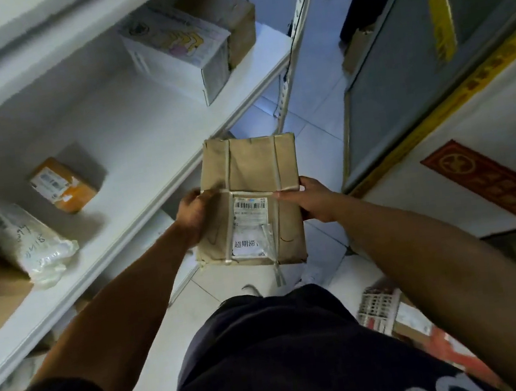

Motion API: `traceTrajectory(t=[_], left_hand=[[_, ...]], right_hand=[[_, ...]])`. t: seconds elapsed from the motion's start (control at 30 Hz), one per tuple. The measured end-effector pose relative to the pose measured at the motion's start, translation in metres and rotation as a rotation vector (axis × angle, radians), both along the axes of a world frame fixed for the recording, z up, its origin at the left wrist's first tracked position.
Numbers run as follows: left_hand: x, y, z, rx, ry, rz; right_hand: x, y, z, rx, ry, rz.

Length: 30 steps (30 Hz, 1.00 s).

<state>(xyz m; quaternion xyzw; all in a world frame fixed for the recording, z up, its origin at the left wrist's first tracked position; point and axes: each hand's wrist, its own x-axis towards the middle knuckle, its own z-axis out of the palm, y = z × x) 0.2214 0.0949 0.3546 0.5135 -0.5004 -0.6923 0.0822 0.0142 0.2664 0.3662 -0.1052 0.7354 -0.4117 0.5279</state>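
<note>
I hold a flat brown paper parcel [252, 176] in front of my waist, over the floor. White straps cross it and a barcode label with a white sticker sits on its near half. My left hand [193, 215] grips its left edge, thumb on top. My right hand [311, 200] grips the right edge, thumb lying across the strap. The parcel's underside and my fingers beneath it are hidden.
A white shelf [132, 146] runs along my left with a small orange box [63, 185], a clear plastic bag parcel [26, 240], a white printed carton [180, 53] and brown cartons. A glass door [430, 67] stands to the right. A white basket [378, 307] sits on the tiled floor.
</note>
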Motion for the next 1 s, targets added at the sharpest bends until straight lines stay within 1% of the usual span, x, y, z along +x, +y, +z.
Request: traceTrajectory(t=[0.1,0.27,0.37,0.47,0.6,0.73,0.87,1.0], left_hand=[[-0.015,0.004,-0.003,-0.009,-0.009,-0.082],[-0.045,0.022,-0.005,0.042,0.006,-0.163],[-0.063,0.036,-0.007,0.073,-0.002,-0.257],[-0.081,0.055,-0.007,0.061,-0.019,-0.341],[-0.105,0.088,-0.005,0.066,-0.036,-0.466],[-0.127,0.131,-0.002,0.059,-0.039,-0.544],[-0.150,0.172,-0.003,0.088,-0.039,-0.621],[-0.175,0.213,-0.002,0.073,-0.061,-0.705]], right_hand=[[-0.002,0.024,-0.002,0.014,-0.038,-0.090],[-0.004,0.067,-0.004,0.011,-0.056,-0.234],[-0.005,0.094,-0.006,0.016,-0.060,-0.312],[-0.005,0.125,-0.006,0.009,-0.091,-0.384],[-0.008,0.170,-0.009,0.008,-0.109,-0.483],[-0.009,0.217,-0.004,0.009,-0.095,-0.550],[-0.010,0.264,0.003,0.000,-0.112,-0.619],[-0.012,0.309,0.003,-0.015,-0.136,-0.713]])
